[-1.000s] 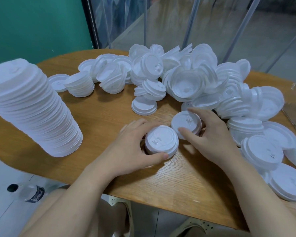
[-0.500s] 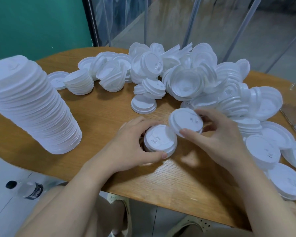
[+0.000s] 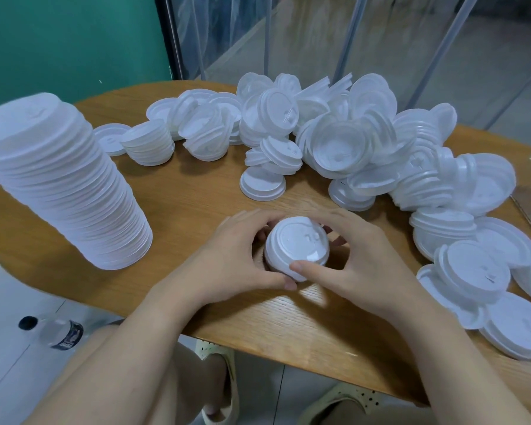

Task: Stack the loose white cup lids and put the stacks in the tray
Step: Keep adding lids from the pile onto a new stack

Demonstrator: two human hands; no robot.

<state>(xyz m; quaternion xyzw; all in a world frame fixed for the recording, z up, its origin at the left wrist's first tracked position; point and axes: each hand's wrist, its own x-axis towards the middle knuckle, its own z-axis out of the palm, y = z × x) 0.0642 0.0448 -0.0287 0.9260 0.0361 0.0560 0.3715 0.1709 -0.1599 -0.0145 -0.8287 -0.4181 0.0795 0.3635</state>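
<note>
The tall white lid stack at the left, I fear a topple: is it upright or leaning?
Leaning: the tall white lid stack tilts, top offset left of its base.

The right hand (image 3: 359, 259) has carried its lid over from two o'clock — it now sits atop the small stack (image 3: 296, 246), and both hands — left hand (image 3: 236, 256) included — clasp it.

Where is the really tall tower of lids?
In the head view, the tall stack of lids stands on the left side of the wooden table, leaning a bit, to the left of the left hand and in front of a smaller stack.
</note>
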